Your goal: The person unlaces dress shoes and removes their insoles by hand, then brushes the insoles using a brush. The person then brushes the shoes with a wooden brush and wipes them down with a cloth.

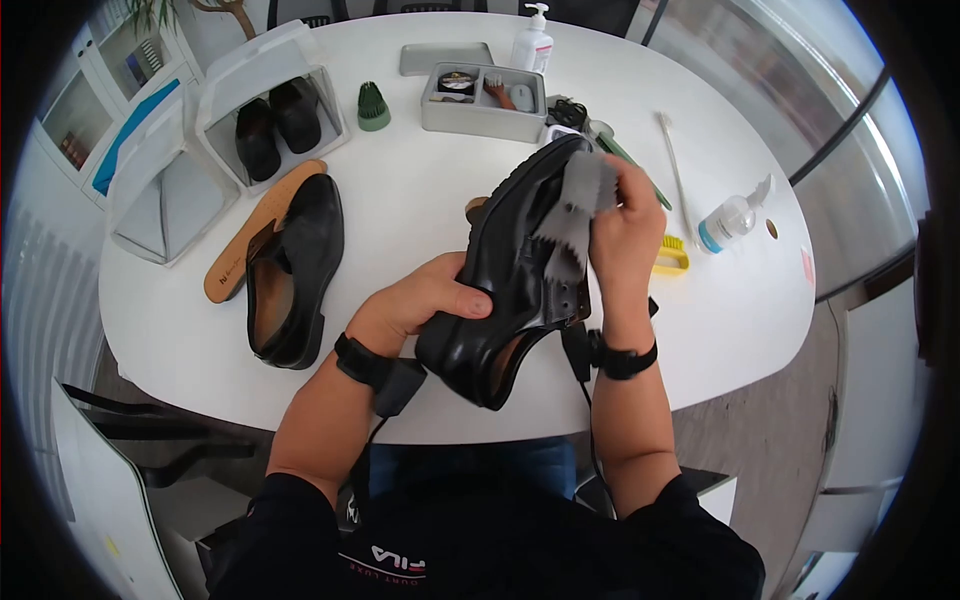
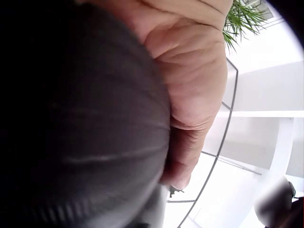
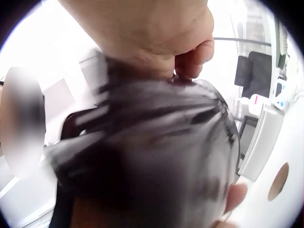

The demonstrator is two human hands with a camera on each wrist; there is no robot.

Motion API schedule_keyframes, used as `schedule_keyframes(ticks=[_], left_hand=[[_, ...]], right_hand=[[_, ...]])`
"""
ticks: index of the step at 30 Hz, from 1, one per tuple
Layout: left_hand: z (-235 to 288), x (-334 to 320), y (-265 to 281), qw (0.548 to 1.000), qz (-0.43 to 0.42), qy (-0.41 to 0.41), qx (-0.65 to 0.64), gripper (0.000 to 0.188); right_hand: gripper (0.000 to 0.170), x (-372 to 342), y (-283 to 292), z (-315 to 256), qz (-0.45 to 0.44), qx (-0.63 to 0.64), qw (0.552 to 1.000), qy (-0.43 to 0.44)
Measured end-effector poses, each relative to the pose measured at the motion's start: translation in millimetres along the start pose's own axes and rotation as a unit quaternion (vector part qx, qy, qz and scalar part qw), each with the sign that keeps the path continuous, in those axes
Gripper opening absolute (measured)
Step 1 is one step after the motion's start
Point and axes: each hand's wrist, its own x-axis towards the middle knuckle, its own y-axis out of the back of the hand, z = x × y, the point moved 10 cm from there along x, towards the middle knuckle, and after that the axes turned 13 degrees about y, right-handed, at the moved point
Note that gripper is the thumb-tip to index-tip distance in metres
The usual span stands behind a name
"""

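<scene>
A black leather shoe (image 1: 490, 260) is held tilted over the near part of the table, its heel toward the person and its toe pointing away. The left hand (image 1: 432, 295) grips it from the sole side, with the thumb over the upper. In the left wrist view the dark shoe (image 2: 95, 123) fills much of the picture beside the palm (image 2: 192, 76). The right hand (image 1: 630, 230) pinches a grey cloth (image 1: 578, 205) with jagged edges, which lies over the front of the upper near the laces area. The right wrist view shows the shoe (image 3: 161, 147) blurred below that hand.
A second black shoe (image 1: 318, 250) stands at left beside a tan insole (image 1: 245, 250). Behind are clear shoe boxes (image 1: 215, 120), a green brush (image 1: 373, 108), a grey tin (image 1: 485, 125) and a pump bottle (image 1: 533, 45). At right are a yellow brush (image 1: 672, 262) and a spray bottle (image 1: 728, 224).
</scene>
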Motion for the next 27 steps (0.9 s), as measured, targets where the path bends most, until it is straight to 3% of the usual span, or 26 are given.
schedule_keyframes(ticks=[3,5,7,9,10,11,13,14,16,19,21,23,24,26,27], left_hand=[[-6.2,3.8,-8.0,0.999,-0.032,0.030,-0.018,0.085],[-5.0,3.5,-9.2,0.999,-0.029,0.046,-0.004,0.084],[5.8,2.4,-17.6,0.999,-0.006,0.009,0.032,0.085],[12.1,1.5,-15.5,0.997,0.016,-0.026,0.066,0.085],[0.8,5.5,-8.8,0.994,0.033,0.021,0.102,0.085],[-9.1,8.4,-3.0,0.987,0.050,0.068,0.139,0.084],[-10.6,10.2,-11.2,0.992,0.004,0.066,0.108,0.083],[-8.7,9.4,-10.1,0.994,0.003,0.053,0.098,0.082],[-5.7,7.5,-8.7,0.995,0.002,0.040,0.089,0.082],[-3.3,6.8,-11.5,0.998,-0.021,0.035,0.055,0.080],[-2.7,8.8,-6.1,1.000,-0.007,0.020,0.013,0.078],[-4.3,8.6,2.5,0.999,0.003,0.027,0.024,0.079],[-6.5,8.2,5.2,0.999,0.010,0.039,0.033,0.079],[-5.6,5.0,4.2,0.999,0.000,0.034,0.018,0.078],[-3.6,3.2,1.4,1.000,-0.011,0.025,0.002,0.077]], right_hand=[[0.029,1.0,8.6,16.7,0.034,0.013,0.999,-0.038],[0.025,-0.2,5.8,4.3,-0.003,0.024,0.999,-0.040],[0.020,-8.2,-31.1,-41.0,-0.211,0.095,0.970,0.071],[0.019,-13.9,-35.5,-64.1,-0.247,0.070,0.961,0.109],[0.019,-18.6,-40.8,-73.0,-0.280,0.041,0.948,0.145],[0.019,-18.9,-44.3,-67.0,-0.281,0.041,0.948,0.144],[0.017,-3.8,-16.0,-32.8,-0.098,-0.064,0.987,0.107],[0.017,-0.8,-15.9,-21.8,-0.098,-0.066,0.987,0.106],[0.018,0.8,4.8,23.6,-0.009,-0.052,0.997,-0.049],[0.018,0.8,-1.4,25.6,-0.003,0.008,0.998,-0.059],[0.014,-1.3,-18.5,-24.8,-0.107,0.008,0.991,0.077],[0.012,-12.8,-37.9,-70.8,-0.212,0.018,0.965,0.151],[0.012,-13.6,-39.6,-66.9,-0.212,0.020,0.966,0.148],[0.013,-5.3,-22.7,-46.4,-0.106,-0.022,0.986,0.126],[0.013,-0.8,-13.4,-24.2,-0.065,-0.045,0.994,0.069]])
